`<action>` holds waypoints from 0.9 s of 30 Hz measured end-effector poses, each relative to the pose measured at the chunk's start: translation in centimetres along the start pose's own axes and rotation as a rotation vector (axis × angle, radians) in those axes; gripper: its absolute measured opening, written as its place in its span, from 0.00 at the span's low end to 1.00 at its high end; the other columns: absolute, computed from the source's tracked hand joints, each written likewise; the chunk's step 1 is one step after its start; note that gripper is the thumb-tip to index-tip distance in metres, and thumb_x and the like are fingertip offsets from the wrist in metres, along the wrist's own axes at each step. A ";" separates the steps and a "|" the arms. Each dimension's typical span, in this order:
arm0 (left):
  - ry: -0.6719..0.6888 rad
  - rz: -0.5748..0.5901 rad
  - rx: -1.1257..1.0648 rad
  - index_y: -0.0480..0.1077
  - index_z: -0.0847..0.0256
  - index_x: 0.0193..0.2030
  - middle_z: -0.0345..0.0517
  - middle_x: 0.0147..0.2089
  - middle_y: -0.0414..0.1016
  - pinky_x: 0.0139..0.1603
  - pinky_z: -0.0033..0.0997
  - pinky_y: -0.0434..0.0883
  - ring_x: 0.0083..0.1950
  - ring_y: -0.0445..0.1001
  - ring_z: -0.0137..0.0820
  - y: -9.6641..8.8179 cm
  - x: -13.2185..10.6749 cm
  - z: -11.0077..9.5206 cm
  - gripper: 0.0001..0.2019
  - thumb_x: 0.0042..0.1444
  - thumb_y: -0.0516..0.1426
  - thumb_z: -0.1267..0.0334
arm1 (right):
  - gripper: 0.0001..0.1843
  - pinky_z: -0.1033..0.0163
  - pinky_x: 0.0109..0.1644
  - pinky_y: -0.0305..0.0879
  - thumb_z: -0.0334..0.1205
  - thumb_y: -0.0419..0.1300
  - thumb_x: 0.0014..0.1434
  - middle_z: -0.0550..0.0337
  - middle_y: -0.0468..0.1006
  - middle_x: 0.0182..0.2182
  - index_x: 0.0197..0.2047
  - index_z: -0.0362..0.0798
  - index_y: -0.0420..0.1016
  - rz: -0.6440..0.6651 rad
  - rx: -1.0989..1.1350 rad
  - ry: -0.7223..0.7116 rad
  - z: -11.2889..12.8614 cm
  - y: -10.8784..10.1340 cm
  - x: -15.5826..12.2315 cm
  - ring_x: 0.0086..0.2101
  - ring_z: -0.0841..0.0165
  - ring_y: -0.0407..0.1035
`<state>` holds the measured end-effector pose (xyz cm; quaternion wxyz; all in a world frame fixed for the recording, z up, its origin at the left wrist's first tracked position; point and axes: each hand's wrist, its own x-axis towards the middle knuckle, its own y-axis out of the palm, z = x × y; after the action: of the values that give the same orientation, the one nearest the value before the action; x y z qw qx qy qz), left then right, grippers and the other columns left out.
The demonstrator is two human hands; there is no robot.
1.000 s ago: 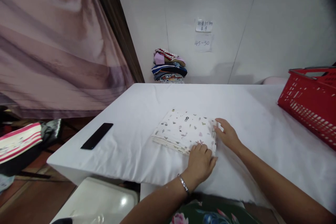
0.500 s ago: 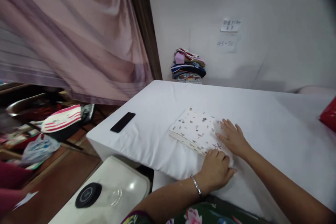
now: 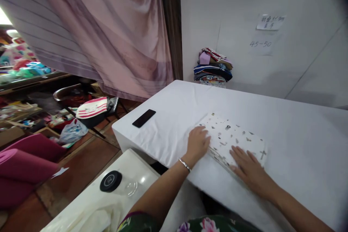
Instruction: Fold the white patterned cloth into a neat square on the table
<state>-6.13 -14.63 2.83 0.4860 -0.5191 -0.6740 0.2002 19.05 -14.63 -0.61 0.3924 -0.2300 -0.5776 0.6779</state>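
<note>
A folded white cloth (image 3: 234, 137) with small printed motifs lies on the white-covered table (image 3: 299, 141), near its front edge. My left hand (image 3: 198, 143), a bracelet on its wrist, rests at the cloth's left edge with the fingers curled against the fold. Flat on the cloth's near right part lies my right hand (image 3: 248, 166), fingers stretched and spread. Neither hand lifts the cloth off the table.
A black phone (image 3: 144, 118) lies near the table's left corner. Folded clothes (image 3: 212, 66) are stacked against the back wall. A white surface with a black round disc (image 3: 110, 181) stands low at front left. A pink curtain (image 3: 114, 32) and floor clutter fill the left.
My view has swung left, so the red basket is out of sight. My left hand moved from the cloth's near corner to its left edge; my right hand slid to the near side.
</note>
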 end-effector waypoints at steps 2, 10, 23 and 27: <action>-0.235 0.038 0.051 0.67 0.62 0.51 0.52 0.58 0.66 0.58 0.39 0.59 0.59 0.61 0.39 -0.3 1.3 2.1 0.17 0.58 0.51 0.58 | 0.31 0.45 0.65 0.42 0.56 0.45 0.61 0.59 0.51 0.64 0.65 0.55 0.53 0.056 0.039 -0.024 0.9 0.1 -0.8 0.63 0.59 0.45; -0.595 0.395 -0.073 0.67 0.62 0.51 0.53 0.51 0.72 0.48 0.34 0.66 0.51 0.70 0.41 -0.4 4.7 5.0 0.23 0.51 0.55 0.53 | 0.29 0.47 0.63 0.47 0.52 0.43 0.61 0.53 0.58 0.62 0.60 0.46 0.63 -0.035 0.084 0.137 -5.2 -2.9 3.7 0.62 0.56 0.48; -0.375 0.278 -0.155 0.68 0.57 0.49 0.43 0.48 0.73 0.46 0.27 0.65 0.47 0.70 0.33 -0.7 11.6 6.2 0.19 0.49 0.59 0.58 | 0.27 0.58 0.35 0.69 0.62 0.59 0.45 0.50 0.81 0.35 0.37 0.48 0.78 0.300 0.640 0.590 -11.2 -6.1 6.9 0.34 0.56 0.74; -0.253 0.209 -0.123 0.66 0.58 0.53 0.46 0.52 0.71 0.48 0.29 0.65 0.50 0.69 0.35 -0.5 18.4 5.9 0.21 0.52 0.59 0.58 | 0.26 0.57 0.31 0.69 0.60 0.61 0.44 0.44 0.80 0.34 0.35 0.46 0.78 -0.038 0.692 0.680 -10.0 -5.4 7.0 0.31 0.56 0.75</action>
<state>-11.20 3.05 8.81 0.3412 -0.5856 -0.6832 0.2718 24.07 -2.90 3.35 0.6246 -0.2837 -0.1614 0.7094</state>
